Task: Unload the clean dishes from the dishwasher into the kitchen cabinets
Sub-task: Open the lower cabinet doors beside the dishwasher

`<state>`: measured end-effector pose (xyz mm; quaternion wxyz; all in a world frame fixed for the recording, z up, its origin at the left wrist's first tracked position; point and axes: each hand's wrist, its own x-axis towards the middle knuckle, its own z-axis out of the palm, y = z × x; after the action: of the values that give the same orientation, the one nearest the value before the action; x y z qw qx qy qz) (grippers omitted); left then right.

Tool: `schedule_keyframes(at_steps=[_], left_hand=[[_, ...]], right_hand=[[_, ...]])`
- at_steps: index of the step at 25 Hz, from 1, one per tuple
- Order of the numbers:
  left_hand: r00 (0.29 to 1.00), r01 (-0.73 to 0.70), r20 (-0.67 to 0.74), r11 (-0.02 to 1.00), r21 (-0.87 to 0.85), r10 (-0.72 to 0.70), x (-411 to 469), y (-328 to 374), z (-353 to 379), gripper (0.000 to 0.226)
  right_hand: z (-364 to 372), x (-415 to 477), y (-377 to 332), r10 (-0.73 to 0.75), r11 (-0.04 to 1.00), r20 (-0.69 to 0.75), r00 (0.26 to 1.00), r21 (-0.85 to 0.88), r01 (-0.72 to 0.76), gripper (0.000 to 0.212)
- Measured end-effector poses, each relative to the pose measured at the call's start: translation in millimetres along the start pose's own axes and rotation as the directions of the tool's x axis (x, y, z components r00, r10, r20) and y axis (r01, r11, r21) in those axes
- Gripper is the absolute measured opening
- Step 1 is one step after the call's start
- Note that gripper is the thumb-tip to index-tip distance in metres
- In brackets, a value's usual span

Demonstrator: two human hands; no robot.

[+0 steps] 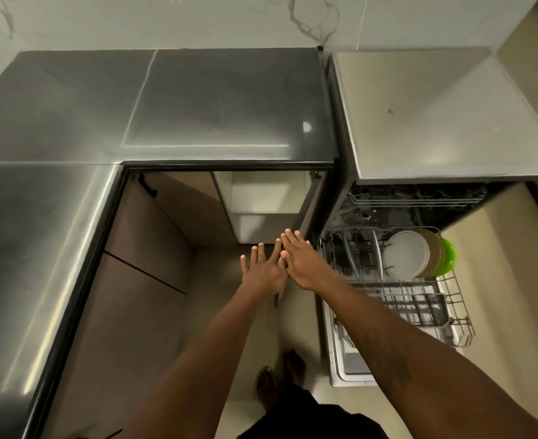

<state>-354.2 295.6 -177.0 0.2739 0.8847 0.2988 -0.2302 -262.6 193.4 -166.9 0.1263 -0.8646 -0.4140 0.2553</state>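
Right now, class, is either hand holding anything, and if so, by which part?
Nothing is held. The left hand and right hand are both open and flat, fingers spread, overlapping slightly. The white plate stands untouched in the dishwasher rack.

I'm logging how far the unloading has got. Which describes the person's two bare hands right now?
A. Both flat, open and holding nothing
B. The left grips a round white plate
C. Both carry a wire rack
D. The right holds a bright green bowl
A: the left hand and right hand are spread empty, while the round white plate and bright green bowl stand in the pulled-out wire dishwasher rack.
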Motion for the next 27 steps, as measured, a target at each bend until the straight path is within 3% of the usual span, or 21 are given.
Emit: schedule_keyframes(at_steps=[6, 15, 19, 23, 27], left_hand=[[0.995, -0.029, 0.093, 1.000, -0.008, 0.030, -7.9, 34.4, 30.9, 0.063], [0.995, -0.097, 0.041, 0.985, 0.143, 0.092, -8.4, 94.5, 51.7, 0.075], [0.994, -0.103, -0.006, 0.980, 0.171, 0.106, -7.9, 118.3, 63.8, 0.080], [0.997, -0.043, -0.059, 0.995, 0.091, 0.049, -10.4, 154.9, 78.2, 0.071], [0.980, 0.035, -0.196, 0.996, 0.077, -0.019, -20.9, 178.7, 85.5, 0.068]], right_hand=[[-5.9, -31.7, 28.6, 0.090, 0.995, 0.049, 0.995, -0.045, -0.088, 0.056], [-26.8, -66.2, 78.5, 0.133, 0.991, 0.081, 0.988, -0.029, -0.131, 0.056], [-35.4, -74.9, 109.3, 0.062, 0.998, 0.055, 0.997, -0.004, -0.062, 0.055], [-42.8, -82.2, 149.3, -0.046, 0.999, 0.058, 0.997, 0.018, 0.045, 0.055], [-61.0, -87.4, 174.8, -0.175, 0.984, 0.101, 0.979, 0.046, 0.171, 0.056]])
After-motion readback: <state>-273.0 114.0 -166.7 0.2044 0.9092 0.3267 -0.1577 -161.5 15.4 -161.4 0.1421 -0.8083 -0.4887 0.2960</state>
